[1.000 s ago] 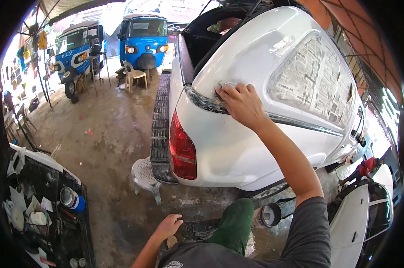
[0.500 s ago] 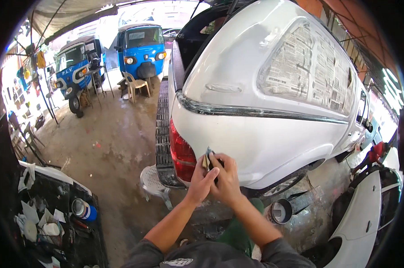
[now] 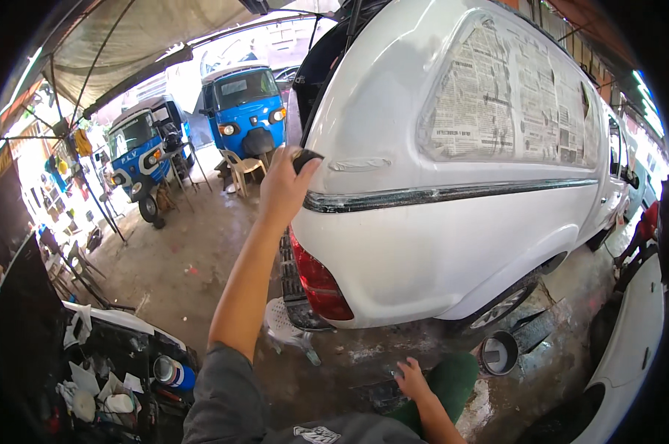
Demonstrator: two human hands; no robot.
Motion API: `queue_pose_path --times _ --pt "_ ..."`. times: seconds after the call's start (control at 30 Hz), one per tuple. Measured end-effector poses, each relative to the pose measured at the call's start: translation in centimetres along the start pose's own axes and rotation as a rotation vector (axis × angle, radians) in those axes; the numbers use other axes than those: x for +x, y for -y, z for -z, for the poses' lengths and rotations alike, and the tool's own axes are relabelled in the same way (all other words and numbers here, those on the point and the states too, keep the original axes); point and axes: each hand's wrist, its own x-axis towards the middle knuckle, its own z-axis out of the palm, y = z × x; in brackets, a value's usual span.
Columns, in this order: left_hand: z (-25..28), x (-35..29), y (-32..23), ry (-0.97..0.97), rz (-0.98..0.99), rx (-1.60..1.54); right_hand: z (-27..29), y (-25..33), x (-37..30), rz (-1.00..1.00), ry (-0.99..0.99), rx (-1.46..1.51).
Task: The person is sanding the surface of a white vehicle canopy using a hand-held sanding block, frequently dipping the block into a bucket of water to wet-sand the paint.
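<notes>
Left hand (image 3: 284, 183) pinches a dark pad (image 3: 305, 159) by the canopy (image 3: 382, 111), probably thumb-on for control, while the right hand (image 3: 413, 380) is half-open, looks empty, near the knee (image 3: 455, 381).

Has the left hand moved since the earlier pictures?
Yes, upward: the left hand is now above the red tail light; earlier it was near or below its lower end.

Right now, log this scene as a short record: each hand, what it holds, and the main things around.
Left hand: raised by the truck, gripping a dark pad; contact unclear
Right hand: low, fingers apart, nothing visibly held
Streak: pale, beside the pad
Newspaper: above the dark trim
Bucket: floor, near rear wheel
Stool: white, beside bumper
</notes>
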Motion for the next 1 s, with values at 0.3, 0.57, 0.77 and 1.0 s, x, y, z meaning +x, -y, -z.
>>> queue_pose_path --times 0.3,0.57,0.77,1.0 --pt "-3.5 1.3 2.8 -0.08 -0.06 -0.024 0.1 -1.4 -0.7 -0.141 0.035 0.049" --pt "-3.0 5.8 0.2 -0.006 -0.208 -0.046 -0.2 -1.5 -0.9 -0.183 0.066 0.066" --pt "-3.3 3.5 3.3 -0.088 -0.22 0.008 0.1 -1.2 -0.6 -0.238 0.059 0.088" --pt "-3.2 5.8 -0.1 -0.142 -0.342 0.138 -0.2 -0.9 -0.1 -0.183 0.114 0.056"
